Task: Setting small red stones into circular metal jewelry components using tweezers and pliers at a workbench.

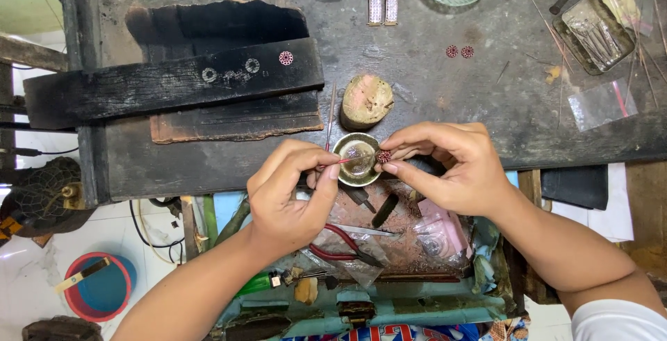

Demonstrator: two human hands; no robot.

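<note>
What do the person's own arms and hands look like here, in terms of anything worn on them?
Both hands are bare: the left hand and right hand show no gloves, and no rings or wristbands can be made out. The left forearm is uncovered all the way to the frame edge. On the right arm, a white short sleeve shows at the lower right corner.

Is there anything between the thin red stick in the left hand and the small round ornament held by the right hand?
Nothing visible. The red stick in the left hand points at the ornament pinched by the right hand, above the small metal bowl.
</note>
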